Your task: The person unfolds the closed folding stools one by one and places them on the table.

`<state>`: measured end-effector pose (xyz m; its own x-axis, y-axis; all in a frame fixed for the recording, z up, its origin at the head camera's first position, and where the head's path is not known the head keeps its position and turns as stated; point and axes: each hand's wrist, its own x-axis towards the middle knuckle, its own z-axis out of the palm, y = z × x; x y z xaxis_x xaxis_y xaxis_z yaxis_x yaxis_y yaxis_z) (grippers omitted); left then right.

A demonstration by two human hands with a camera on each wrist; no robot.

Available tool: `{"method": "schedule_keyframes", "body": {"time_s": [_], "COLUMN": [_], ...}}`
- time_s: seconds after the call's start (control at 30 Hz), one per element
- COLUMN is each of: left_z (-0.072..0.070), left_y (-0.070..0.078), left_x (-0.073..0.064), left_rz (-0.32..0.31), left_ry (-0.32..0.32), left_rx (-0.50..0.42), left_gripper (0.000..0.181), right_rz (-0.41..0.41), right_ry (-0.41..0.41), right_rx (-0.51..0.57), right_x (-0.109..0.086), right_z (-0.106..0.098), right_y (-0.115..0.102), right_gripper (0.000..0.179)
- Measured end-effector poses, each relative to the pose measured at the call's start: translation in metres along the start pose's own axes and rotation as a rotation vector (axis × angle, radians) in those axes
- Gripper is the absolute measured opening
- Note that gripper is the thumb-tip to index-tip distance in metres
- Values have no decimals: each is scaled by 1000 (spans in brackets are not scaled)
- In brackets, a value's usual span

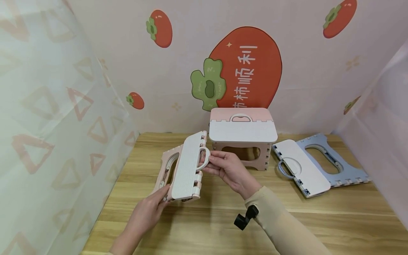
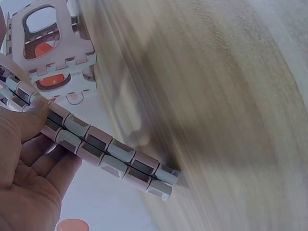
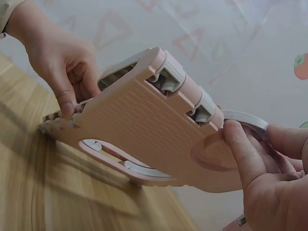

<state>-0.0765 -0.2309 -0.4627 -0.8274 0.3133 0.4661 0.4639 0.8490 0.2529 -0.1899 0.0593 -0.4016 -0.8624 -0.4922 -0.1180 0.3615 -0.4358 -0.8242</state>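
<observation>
A folded pink-and-white step stool [image 1: 186,166] is held tilted over the table's left half. My left hand [image 1: 146,212] grips its near lower edge, thumb on one side and fingers behind, as the left wrist view shows on the hinged edge [image 2: 106,149]. With thumb and fingers, my right hand [image 1: 231,173] pinches the white carry handle [image 1: 208,159] on the seat's right edge. From the right wrist view, the stool's pink seat half [image 3: 144,110] faces the camera, and a lower corner appears to meet the tabletop.
An unfolded pink-and-white stool [image 1: 243,131] stands upright at the back of the wooden table [image 1: 229,226]. To its right lies a folded blue-and-white stool [image 1: 306,168]. Persimmon-printed cloth [image 1: 178,71] hangs behind, with more cloth on both sides.
</observation>
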Motion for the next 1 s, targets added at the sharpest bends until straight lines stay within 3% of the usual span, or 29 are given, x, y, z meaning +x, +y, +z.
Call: {"method": "schedule_keyframes", "body": {"time_s": [1.0], "left_z": [7], "left_y": [21], "left_x": [17], "left_rz": [-73], "left_ry": [-13], "left_rx": [-48], "left_gripper": [59], "right_rz": [-40], "right_ry": [-11], "right_rx": [16], "right_x": [-1], "right_z": [0], "right_y": [-21], "right_gripper": [38]}}
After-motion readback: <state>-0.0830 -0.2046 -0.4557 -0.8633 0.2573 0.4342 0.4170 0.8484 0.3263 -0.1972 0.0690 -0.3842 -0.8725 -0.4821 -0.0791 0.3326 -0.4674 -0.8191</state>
